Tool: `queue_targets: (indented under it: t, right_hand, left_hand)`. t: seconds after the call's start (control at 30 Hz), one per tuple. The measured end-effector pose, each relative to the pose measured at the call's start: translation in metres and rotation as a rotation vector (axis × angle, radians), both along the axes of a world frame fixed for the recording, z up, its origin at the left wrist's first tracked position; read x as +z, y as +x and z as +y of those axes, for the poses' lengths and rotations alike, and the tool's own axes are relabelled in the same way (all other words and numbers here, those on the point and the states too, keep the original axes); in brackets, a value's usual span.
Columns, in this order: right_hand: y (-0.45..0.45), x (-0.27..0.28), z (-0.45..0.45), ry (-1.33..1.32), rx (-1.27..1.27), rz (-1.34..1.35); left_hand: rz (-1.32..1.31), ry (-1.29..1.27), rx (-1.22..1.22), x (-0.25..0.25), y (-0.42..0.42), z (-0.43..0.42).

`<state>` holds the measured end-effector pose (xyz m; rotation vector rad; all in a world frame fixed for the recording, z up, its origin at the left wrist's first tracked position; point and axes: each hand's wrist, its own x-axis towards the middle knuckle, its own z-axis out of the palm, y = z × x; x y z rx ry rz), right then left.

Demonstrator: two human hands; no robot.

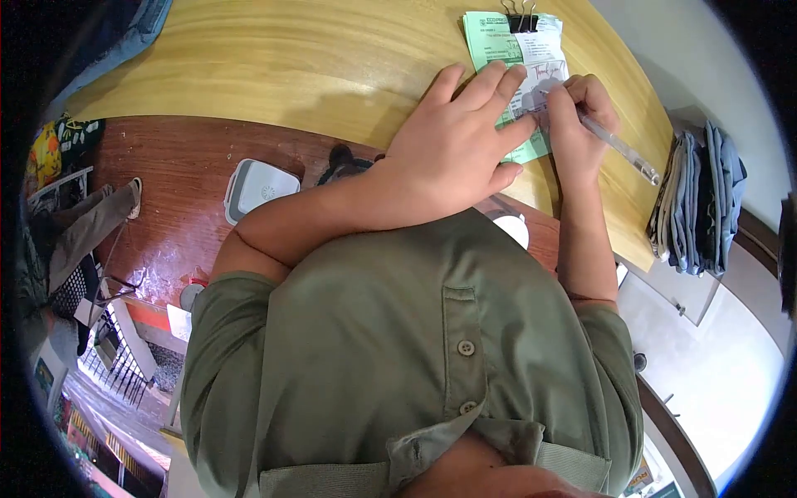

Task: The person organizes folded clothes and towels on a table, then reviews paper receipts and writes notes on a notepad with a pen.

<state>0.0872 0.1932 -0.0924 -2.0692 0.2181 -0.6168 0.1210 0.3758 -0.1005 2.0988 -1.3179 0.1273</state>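
Observation:
A clear pen (pixel 618 148) is pinched in my right hand (pixel 584 124), its tip on a white slip (pixel 544 73) that bears handwriting. The slip lies over green printed sheets (pixel 490 41), and a black binder clip (pixel 522 20) grips the papers at their top edge. My left hand (pixel 465 133) is spread with the fingers apart, its fingertips on or beside the left side of the papers. It partly covers the green sheets. Under the papers is a light wooden table (pixel 290 58).
Folded jeans (pixel 697 199) stand stacked at the table's right edge. Dark blue cloth (pixel 124 50) lies at the upper left. Below the table, a white-lidded container (pixel 259 189) rests on a reddish-brown surface (pixel 174 166). A person's leg (pixel 91 224) shows at far left.

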Motion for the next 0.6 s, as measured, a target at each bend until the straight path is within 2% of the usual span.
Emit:
queue_targets:
  t: [0.37, 0.53, 0.6]
  right_hand:
    - [0.0040, 0.0053, 0.0013, 0.005, -0.112, 0.065]
    - [0.0040, 0.0035, 0.0028, 0.062, -0.135, -0.013]
    - [0.0045, -0.0020, -0.0041, 0.006, -0.125, 0.000]
  left_hand:
    - [-0.013, -0.001, 0.015, -0.0021, 0.0004, -0.0011]
    - [-0.002, -0.016, 0.013, -0.0029, 0.0004, -0.0013]
    - [0.001, -0.019, 0.013, -0.0027, 0.0009, -0.0014]
